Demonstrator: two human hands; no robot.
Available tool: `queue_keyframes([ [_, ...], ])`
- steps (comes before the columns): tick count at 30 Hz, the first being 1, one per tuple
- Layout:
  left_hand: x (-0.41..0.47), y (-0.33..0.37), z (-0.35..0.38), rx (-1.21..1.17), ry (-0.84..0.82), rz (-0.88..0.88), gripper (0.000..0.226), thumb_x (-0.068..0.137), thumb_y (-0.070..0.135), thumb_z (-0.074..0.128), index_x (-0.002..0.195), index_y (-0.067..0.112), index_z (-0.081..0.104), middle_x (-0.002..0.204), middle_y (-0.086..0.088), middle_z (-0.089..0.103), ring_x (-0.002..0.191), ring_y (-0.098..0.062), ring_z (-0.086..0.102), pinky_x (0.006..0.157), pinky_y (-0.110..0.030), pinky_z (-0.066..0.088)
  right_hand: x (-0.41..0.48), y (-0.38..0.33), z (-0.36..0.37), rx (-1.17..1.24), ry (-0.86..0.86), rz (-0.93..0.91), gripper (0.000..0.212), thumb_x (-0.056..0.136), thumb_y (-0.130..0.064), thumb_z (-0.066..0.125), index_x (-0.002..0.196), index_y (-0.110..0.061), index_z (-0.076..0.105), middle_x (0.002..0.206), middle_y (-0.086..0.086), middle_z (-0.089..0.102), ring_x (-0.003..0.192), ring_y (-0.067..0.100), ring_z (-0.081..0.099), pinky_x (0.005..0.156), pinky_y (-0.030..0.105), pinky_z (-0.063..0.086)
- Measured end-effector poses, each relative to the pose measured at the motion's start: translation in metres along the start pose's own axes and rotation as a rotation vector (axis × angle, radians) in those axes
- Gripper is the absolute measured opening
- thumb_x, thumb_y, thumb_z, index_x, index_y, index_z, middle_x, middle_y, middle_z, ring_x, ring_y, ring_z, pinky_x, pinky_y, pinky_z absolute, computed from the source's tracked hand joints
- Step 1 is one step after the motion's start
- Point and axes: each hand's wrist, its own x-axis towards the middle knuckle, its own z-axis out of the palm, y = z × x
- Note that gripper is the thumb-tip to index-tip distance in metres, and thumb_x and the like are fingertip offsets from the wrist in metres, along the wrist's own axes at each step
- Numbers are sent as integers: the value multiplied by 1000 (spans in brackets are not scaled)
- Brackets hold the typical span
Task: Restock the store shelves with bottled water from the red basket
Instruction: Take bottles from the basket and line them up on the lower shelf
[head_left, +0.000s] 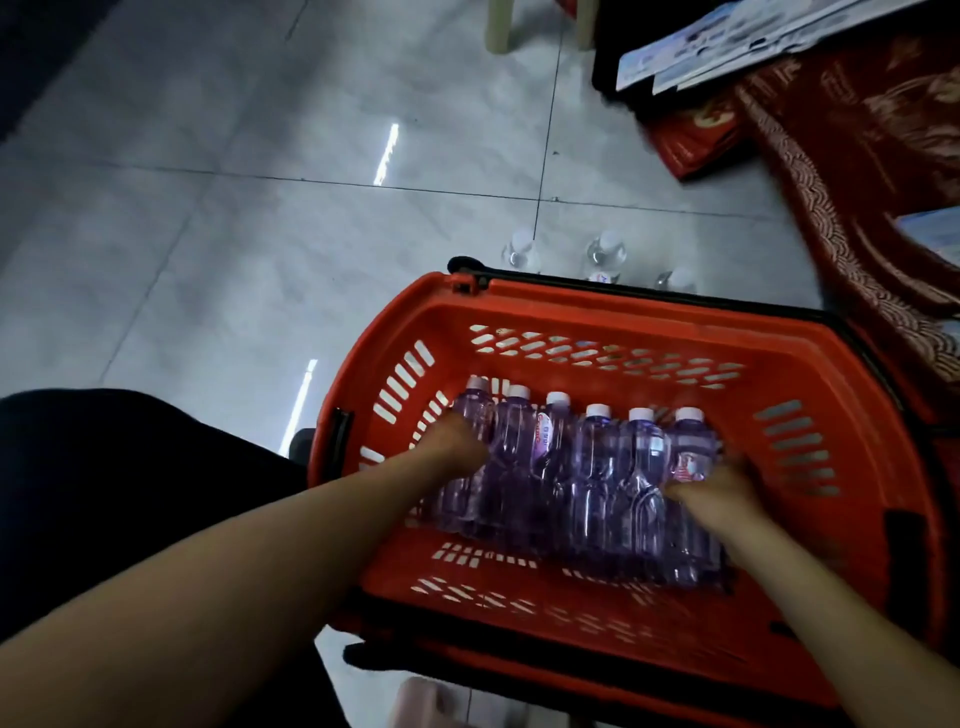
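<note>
A red basket (613, 306) with slotted walls sits on the tiled floor in front of me. Inside it lies a row of several clear water bottles (587, 483) with white caps, side by side, caps pointing away from me. My left hand (457, 447) grips the leftmost bottle of the row. At the right end, my right hand (717, 499) curls round the rightmost bottle. Both forearms reach down into the basket. No shelf is in view.
Several more bottles (605, 249) stand on the grey floor just beyond the basket's far rim. A red patterned cloth (852, 171) and printed sheets (727, 47) lie at the upper right. Pale stool legs (501, 26) stand at the top. A dark trouser leg (104, 493) fills the left.
</note>
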Motion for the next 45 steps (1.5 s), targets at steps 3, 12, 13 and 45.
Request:
queue_keyframes([
  [3,13,-6,4,-117,-44,-72,14,90,11,56,101,5,62,110,-15,65,94,-26,62,83,-34,52,-16,-6,-10,59,0,40,48,73,-17,86,106,-4,53,103,16,63,92,29,64,80,36,50],
  [12,17,-18,6,-291,-228,-319,52,83,17,73,126,-1,49,124,-21,57,115,-37,58,89,-42,53,-9,6,-8,316,-131,67,17,76,0,77,85,-11,68,87,13,71,69,24,66,57,30,51],
  [13,16,-18,7,-303,-231,-328,51,84,18,73,126,1,49,121,-20,57,116,-36,57,87,-41,52,-10,7,-10,358,-154,72,17,78,1,74,85,-13,67,86,12,70,66,21,64,54,25,45],
  [45,-291,188,-77,-855,-378,930,66,67,-26,63,123,3,45,118,-25,51,115,-45,52,98,-62,42,-247,-6,-181,1243,-174,-758,70,59,-13,81,125,-14,57,110,10,73,98,28,69,86,47,57],
])
